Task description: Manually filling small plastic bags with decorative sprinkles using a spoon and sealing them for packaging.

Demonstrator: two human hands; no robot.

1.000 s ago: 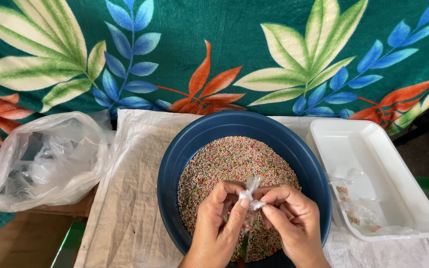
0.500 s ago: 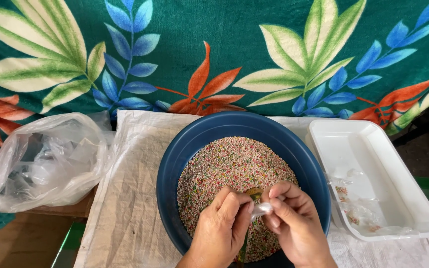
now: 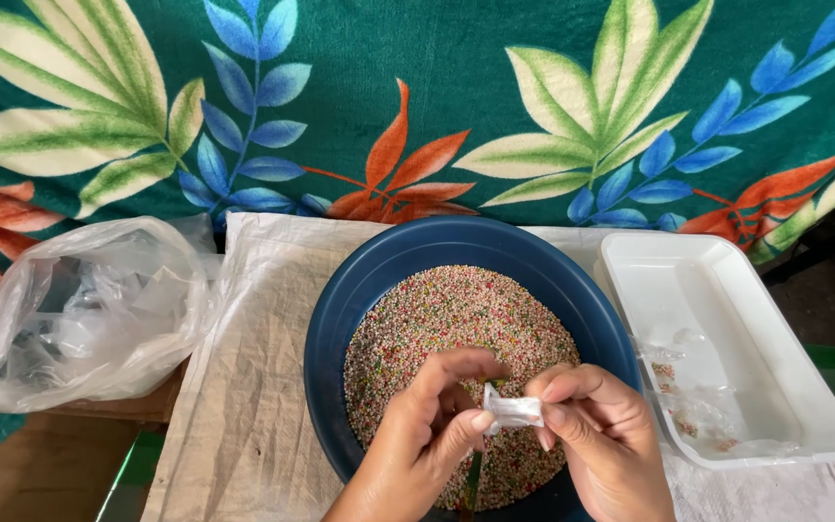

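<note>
We had our left hand and right hand both pinching a tiny clear sachet right over the blue bowl of colourful beads, white tray just beside it on the worktop.

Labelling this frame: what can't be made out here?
- Small clear packet, head view: contents hidden by the left hand and right hand.
- Blue bowl: near rim covered by the hands, cut by bottom edge.
- Clear plastic bag: contents blurred by crinkled film.
- White tray: clear packets inside too small to count.
</note>
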